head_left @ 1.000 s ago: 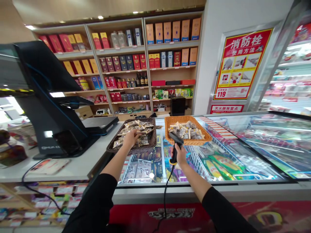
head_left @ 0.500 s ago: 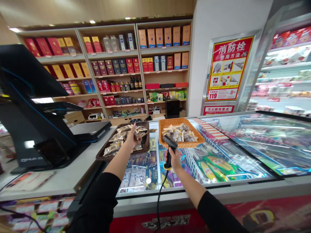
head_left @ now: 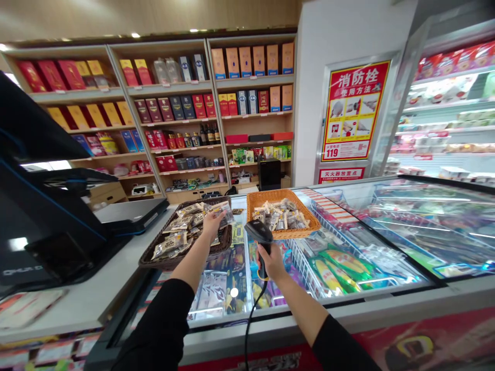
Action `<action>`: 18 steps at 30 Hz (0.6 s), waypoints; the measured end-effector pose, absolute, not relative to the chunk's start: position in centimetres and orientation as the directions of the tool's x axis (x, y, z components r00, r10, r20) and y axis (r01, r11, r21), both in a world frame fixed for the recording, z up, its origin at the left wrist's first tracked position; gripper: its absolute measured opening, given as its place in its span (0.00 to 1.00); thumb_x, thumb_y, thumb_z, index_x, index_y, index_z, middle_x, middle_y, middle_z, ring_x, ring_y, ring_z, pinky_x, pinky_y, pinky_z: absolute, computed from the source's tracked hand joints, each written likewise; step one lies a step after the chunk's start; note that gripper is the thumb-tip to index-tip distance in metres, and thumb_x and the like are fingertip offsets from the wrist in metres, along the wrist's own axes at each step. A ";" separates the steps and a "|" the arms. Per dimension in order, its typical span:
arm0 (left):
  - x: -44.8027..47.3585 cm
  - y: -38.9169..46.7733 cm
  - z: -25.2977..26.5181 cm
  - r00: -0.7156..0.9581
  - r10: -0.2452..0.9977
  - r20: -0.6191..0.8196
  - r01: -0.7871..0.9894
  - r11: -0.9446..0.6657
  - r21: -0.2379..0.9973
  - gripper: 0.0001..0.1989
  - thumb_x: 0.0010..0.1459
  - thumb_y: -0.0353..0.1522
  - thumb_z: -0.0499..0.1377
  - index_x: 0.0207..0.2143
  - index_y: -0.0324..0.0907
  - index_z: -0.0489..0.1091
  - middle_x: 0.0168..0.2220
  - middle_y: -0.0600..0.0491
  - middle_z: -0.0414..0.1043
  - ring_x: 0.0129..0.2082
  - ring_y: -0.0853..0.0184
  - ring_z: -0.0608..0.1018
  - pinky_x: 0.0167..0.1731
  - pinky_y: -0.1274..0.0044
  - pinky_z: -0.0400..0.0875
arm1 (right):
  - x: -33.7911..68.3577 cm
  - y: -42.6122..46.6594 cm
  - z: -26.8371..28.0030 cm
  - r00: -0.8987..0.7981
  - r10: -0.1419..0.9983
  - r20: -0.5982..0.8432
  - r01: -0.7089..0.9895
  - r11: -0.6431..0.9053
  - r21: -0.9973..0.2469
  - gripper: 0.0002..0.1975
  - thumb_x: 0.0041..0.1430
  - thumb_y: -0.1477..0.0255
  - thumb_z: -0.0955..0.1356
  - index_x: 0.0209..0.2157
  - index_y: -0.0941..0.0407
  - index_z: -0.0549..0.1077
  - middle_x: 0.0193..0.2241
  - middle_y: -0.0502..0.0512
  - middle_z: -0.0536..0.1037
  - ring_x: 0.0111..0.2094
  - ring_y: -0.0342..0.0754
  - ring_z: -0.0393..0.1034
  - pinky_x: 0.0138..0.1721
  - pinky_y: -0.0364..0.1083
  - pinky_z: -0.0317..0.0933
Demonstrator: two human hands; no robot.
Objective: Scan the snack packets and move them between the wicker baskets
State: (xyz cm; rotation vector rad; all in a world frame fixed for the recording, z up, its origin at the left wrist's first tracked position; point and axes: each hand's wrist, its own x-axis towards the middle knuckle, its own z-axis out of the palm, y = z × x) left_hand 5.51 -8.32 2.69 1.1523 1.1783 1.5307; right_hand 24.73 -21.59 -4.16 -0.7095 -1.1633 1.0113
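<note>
My left hand (head_left: 212,226) is closed on a small clear snack packet (head_left: 224,212), held above the right side of a dark brown woven basket (head_left: 149,252). Several similar packets (head_left: 174,226) lie in that basket. My right hand (head_left: 271,262) grips a black barcode scanner (head_left: 260,232) by its handle, and its head tilts toward the left hand. From the handle a black cable (head_left: 249,319) runs down. Just behind the scanner, an orange woven basket (head_left: 313,232) holds more small packets (head_left: 280,214).
Both baskets rest on a glass-topped chest freezer (head_left: 348,226) with packaged goods inside. On the left, a counter (head_left: 88,304) carries a black checkout terminal (head_left: 34,216) and a flat scale (head_left: 131,211). Shelves of boxes (head_left: 162,108) line the back wall.
My left hand has turned and lifted the packet, which now shows flat toward the scanner. The scanner has shifted slightly left and closer to it. The whole view has moved a little.
</note>
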 end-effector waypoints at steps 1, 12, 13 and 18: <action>5.3 -8.1 2.2 -0.213 0.961 0.175 -0.067 -0.193 0.979 0.19 0.41 0.40 0.69 0.33 0.38 0.72 0.24 0.54 0.75 0.29 0.64 0.78 0.32 0.74 0.73 | 24.8 -21.6 -4.1 0.057 0.912 0.406 -0.230 0.408 -0.884 0.17 0.56 0.56 0.67 0.26 0.56 0.67 0.13 0.45 0.65 0.11 0.41 0.59 0.13 0.40 0.53; 5.0 -7.6 0.5 -0.111 0.973 0.204 -0.148 -0.219 0.964 0.16 0.47 0.37 0.64 0.37 0.40 0.69 0.34 0.51 0.77 0.35 0.65 0.79 0.39 0.72 0.73 | 24.5 -21.2 -4.3 -0.022 0.913 0.407 -0.007 0.407 -0.914 0.14 0.57 0.60 0.67 0.23 0.55 0.68 0.09 0.45 0.65 0.10 0.43 0.60 0.14 0.41 0.52; 5.0 -7.6 0.4 -0.101 0.973 0.205 -0.162 -0.220 0.962 0.16 0.46 0.37 0.64 0.37 0.40 0.69 0.35 0.51 0.76 0.35 0.66 0.79 0.40 0.72 0.73 | 24.5 -21.2 -4.3 -0.024 0.913 0.408 0.000 0.408 -0.913 0.14 0.58 0.60 0.67 0.23 0.55 0.68 0.09 0.44 0.64 0.10 0.43 0.60 0.14 0.41 0.53; 4.9 -8.0 0.5 -0.117 0.967 0.228 -0.102 -0.240 0.965 0.18 0.45 0.40 0.65 0.37 0.41 0.70 0.34 0.51 0.76 0.36 0.65 0.78 0.39 0.73 0.71 | 24.5 -21.4 -4.1 -0.033 0.923 0.383 -0.064 0.381 -0.922 0.16 0.56 0.58 0.67 0.22 0.55 0.68 0.10 0.45 0.65 0.10 0.41 0.58 0.13 0.41 0.52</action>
